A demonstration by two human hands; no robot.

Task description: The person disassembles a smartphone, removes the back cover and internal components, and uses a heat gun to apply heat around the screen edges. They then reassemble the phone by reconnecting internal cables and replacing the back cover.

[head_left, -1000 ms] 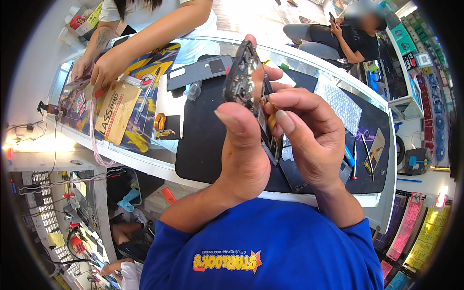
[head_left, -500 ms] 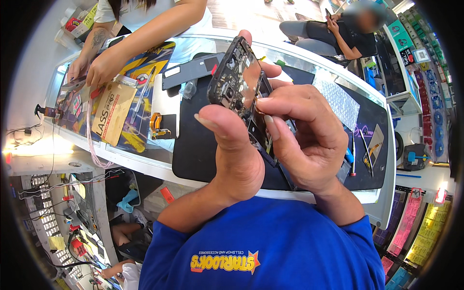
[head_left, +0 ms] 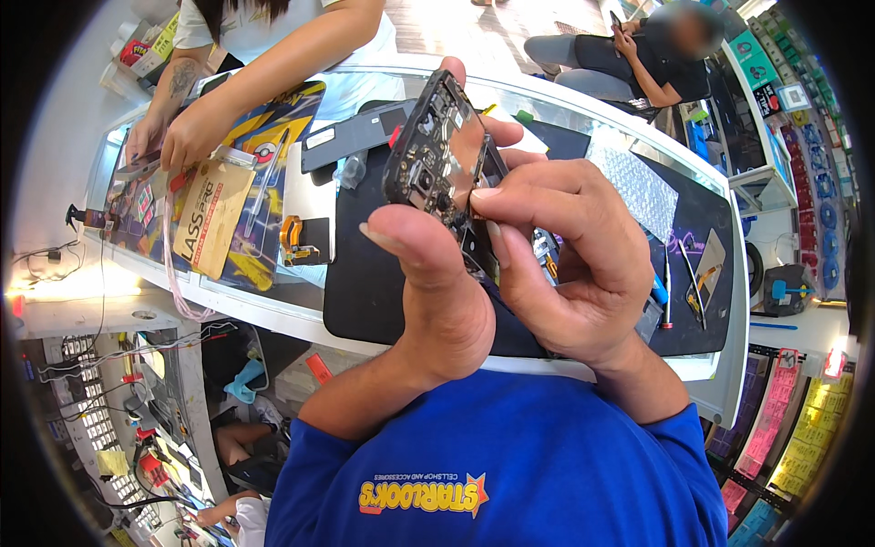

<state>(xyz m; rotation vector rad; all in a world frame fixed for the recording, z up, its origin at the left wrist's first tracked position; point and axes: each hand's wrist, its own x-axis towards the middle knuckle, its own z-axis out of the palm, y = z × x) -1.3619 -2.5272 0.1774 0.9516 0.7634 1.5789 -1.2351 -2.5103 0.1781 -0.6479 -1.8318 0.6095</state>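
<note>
My left hand (head_left: 442, 310) holds up an opened smartphone (head_left: 427, 146) above the counter, tilted on its edge. The phone's back is off, so its circuit board and camera parts show. The left thumb is raised at the near side, with fingertips showing behind the phone. My right hand (head_left: 588, 264) is at the phone's lower right edge, thumb and forefinger pinched together. Whatever is between those fingertips is too small or hidden to make out. Under both hands lies a black mat (head_left: 365, 292). A dark grey phone back panel (head_left: 360, 139) rests beyond the left hand.
A screwdriver (head_left: 668, 292) and tweezers (head_left: 695, 287) lie on the mat's right, near bubble wrap (head_left: 629, 182). Left of the mat is a part with an orange flex cable (head_left: 293, 235). A co-worker's hands (head_left: 187, 137) work at the far left. Another person (head_left: 670, 64) sits beyond the counter.
The phone and both my hands have shifted slightly to the left. The right hand's pinch stays at the phone's edge.
</note>
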